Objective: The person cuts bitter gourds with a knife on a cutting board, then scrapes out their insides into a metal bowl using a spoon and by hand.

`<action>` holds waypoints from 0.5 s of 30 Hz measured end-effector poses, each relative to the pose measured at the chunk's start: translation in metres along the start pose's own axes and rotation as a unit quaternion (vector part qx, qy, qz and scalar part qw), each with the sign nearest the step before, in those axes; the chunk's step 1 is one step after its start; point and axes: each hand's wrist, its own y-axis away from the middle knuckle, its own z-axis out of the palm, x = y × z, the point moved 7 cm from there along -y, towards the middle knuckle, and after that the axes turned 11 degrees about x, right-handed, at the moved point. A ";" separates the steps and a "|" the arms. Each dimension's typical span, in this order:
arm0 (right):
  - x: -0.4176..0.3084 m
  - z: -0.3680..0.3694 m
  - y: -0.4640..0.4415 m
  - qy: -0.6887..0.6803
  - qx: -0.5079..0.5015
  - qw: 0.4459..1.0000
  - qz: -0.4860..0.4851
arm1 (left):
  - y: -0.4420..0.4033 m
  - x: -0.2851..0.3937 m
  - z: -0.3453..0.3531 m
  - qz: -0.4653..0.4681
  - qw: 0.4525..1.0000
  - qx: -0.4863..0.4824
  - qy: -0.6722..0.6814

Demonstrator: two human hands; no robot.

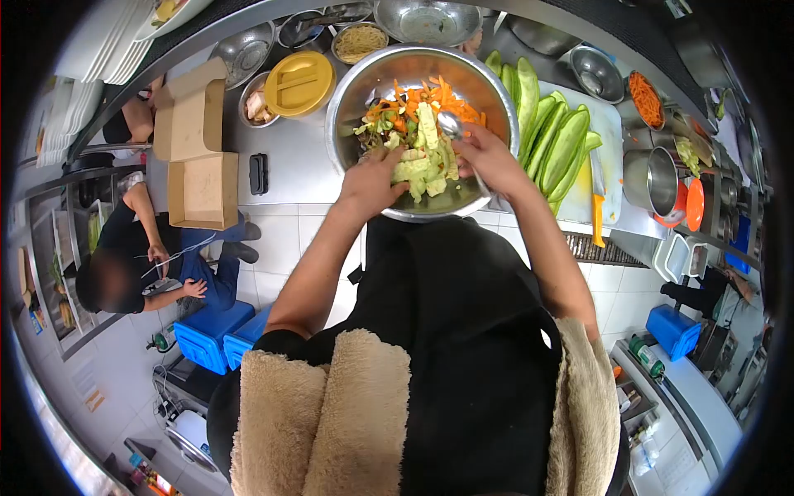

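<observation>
A large steel mixing bowl (337, 124) stands at the counter's edge in front of me. In it lie shredded carrot (442, 89) and pale green chopped vegetable pieces (426, 169), with darker bits at the left. My left hand (372, 180) reaches over the bowl's near left side, fingers stretched out and touching the green pieces; some fingertips are hidden among them. On the right side, my right hand (488, 159) has its fingers closed round a metal spoon (449, 124), whose bowl end shows above the vegetables. Most of the spoon's handle is hidden by the hand.
Halved green vegetables (562, 149) lie on a white cutting board (610, 132) with an orange-handled knife (597, 211). At left are a yellow lid (300, 84), an open cardboard box (203, 188) and a small black case (259, 174). A seated person (136, 256) is beyond.
</observation>
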 end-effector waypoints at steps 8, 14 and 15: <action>0.014 0.060 -0.042 0.080 -0.016 0.995 -0.061 | 0.016 -0.010 0.006 -0.038 0.998 -0.007 0.059; 0.020 0.070 -0.035 0.003 -0.042 0.999 0.023 | 0.024 -0.010 0.000 -0.050 0.994 -0.013 0.101; 0.018 0.070 -0.036 0.016 -0.048 0.999 0.019 | 0.024 -0.013 -0.004 -0.044 0.994 -0.001 0.099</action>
